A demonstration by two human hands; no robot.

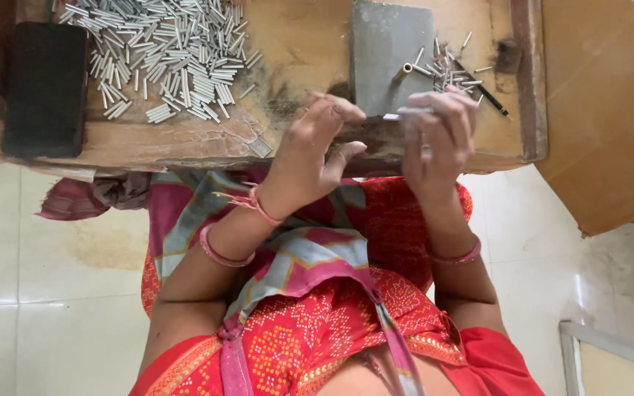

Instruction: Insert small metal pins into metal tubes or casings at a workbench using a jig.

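My left hand (315, 150) and my right hand (438, 132) meet at the near edge of a low wooden bench (295, 51). Between their fingertips they pinch a thin silver metal tube (398, 114), held level. Just beyond it lies a flat grey metal block (383, 44) with a short brass-coloured tube (403, 72) on it. A small heap of silver tubes (445, 67) lies above my right hand. A large pile of the same silver tubes (163, 51) covers the bench's left part.
A black rectangular pad (45, 88) lies at the bench's left end. A dark pen (487, 92) rests by the small heap. A brown cardboard sheet (610, 110) leans at the right. Pale floor tiles (60, 293) surround my lap.
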